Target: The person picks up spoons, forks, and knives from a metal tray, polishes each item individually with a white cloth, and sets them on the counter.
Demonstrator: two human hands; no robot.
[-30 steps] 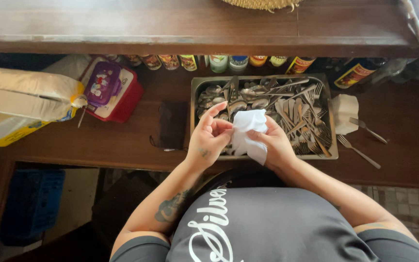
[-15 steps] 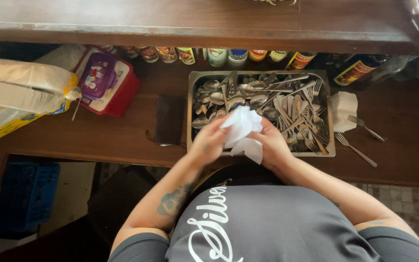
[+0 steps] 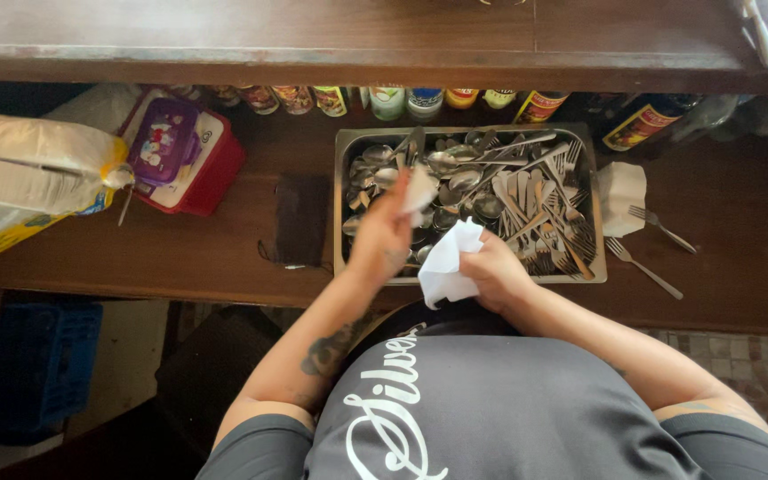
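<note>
Since the earlier frames the 2 hands have parted: the left hand (image 3: 382, 238) has swung away from the cloth and out over the near-left part of the metal tray (image 3: 341, 213), blurred with motion, while the right hand (image 3: 493, 271) has kept the white cloth (image 3: 449, 264) at the tray's near rim. The left hand looks closed around something pale and blurred at its fingertips, possibly a piece of cutlery; I cannot tell what, nor which way it points. The right hand is bunched on the cloth, fingers pinching its folds. The loose cutlery (image 3: 508, 200) lies just ahead of both hands, spoons toward the left, forks toward the right, most long axes running diagonally from near-right to far-left. The left hand is nearer the spoons. 2 forks (image 3: 646, 244) lie apart on the shelf, right of the tray.
</note>
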